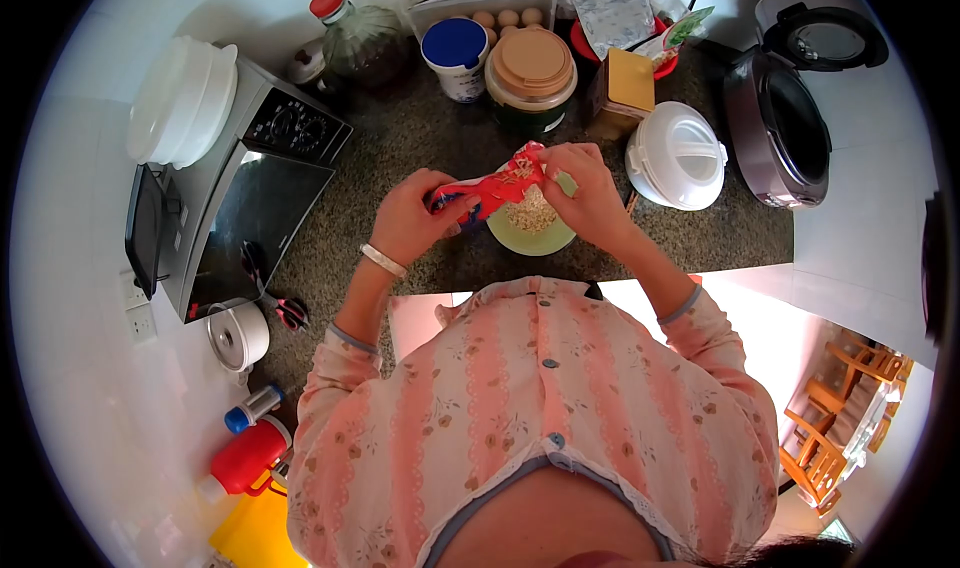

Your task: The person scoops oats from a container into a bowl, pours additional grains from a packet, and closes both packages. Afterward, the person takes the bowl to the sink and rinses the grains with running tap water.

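While a dark speckled counter spans the middle of the frame before a person in a striped floral shirt, a microwave oven stands at left and an open rice cooker at upper right. Near the cooker sits a white lidded container. At center, a pale green bowl rests on the counter, partly overlapped by a red packet stretched between two hands. The left hand is wrapped around the packet's left end; the right hand pinches its upper-right end. Pale flakes lie in the bowl, with similar bits showing at the packet's right end.
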`<state>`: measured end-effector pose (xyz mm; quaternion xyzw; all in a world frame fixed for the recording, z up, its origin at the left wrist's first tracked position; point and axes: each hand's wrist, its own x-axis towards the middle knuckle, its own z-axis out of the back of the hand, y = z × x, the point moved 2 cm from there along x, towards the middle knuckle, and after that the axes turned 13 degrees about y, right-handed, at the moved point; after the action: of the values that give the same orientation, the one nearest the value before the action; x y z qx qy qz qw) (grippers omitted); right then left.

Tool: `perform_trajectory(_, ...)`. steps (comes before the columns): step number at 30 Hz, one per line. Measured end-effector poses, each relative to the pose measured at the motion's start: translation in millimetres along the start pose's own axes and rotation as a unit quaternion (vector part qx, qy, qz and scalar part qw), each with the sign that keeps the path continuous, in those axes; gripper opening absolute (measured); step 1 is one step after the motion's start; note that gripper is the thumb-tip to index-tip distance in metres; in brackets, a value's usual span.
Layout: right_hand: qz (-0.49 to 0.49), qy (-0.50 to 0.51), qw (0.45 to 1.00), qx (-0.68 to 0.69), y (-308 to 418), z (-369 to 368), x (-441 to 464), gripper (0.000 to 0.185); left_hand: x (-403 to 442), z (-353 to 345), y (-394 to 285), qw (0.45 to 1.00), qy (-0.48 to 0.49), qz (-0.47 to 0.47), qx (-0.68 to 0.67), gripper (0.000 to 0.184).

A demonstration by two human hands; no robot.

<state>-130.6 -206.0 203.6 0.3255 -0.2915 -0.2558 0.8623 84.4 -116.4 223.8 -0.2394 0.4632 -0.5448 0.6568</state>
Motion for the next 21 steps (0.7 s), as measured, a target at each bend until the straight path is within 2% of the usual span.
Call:
perform_trajectory(1, 0.018, 0.005, 1.0, 0.012, -1, 0, 1, 0.013, 1, 2, 2, 1.0, -0.001, 0.001, -0.001, 0.027)
perform_trajectory(3, 0.038, 0.011, 0.999, 0.025, 0, 4, 0, 0.013, 3, 9, 4, 0.978, -0.055, -0.095, 0.18, 0.029)
perform_trajectory(5, -0.083, 0.175, 0.98, 0.038, 1, 7, -1, 0.014, 3, 12, 6, 0.968, -0.073, -0.109, 0.213, 0.03)
perform_trajectory(6, -0.082, 0.176, 0.98, 0.038, 0, 6, -2, 0.014, 2, 14, 6, 0.957, -0.087, -0.124, 0.247, 0.03)
perform_trajectory(8, -0.125, 0.187, 0.968, 0.115, -5, 1, -5, 0.016, 2, 15, 13, 0.958, -0.101, -0.123, 0.237, 0.032)
perform_trajectory(10, -0.117, 0.174, 0.968, 0.14, -4, 1, -4, 0.018, 0, 15, 14, 0.959, -0.114, -0.122, 0.227, 0.034)
perform_trajectory(12, -0.11, 0.161, 0.967, 0.166, -3, 2, -3, 0.021, -4, 16, 13, 0.967, -0.097, -0.084, 0.221, 0.038)
perform_trajectory(14, -0.106, 0.154, 0.964, 0.191, -5, 1, -3, 0.032, -6, 16, 16, 0.975, -0.09, -0.082, 0.188, 0.039)
perform_trajectory(15, -0.106, 0.156, 0.963, 0.193, -7, -1, -4, 0.032, -7, 16, 18, 0.981, -0.082, -0.082, 0.155, 0.041)
perform_trajectory(17, -0.145, 0.171, 0.943, 0.245, -16, -7, -9, 0.045, -6, 19, 21, 0.981, -0.064, -0.071, 0.166, 0.041)
perform_trajectory(19, -0.132, 0.135, 0.958, 0.218, -21, -7, -11, 0.047, -5, 20, 20, 0.981, -0.046, -0.061, 0.178, 0.041)
perform_trajectory(21, -0.117, 0.1, 0.97, 0.189, -19, -1, -5, 0.048, -1, 20, 14, 0.985, 0.008, -0.003, 0.174, 0.036)
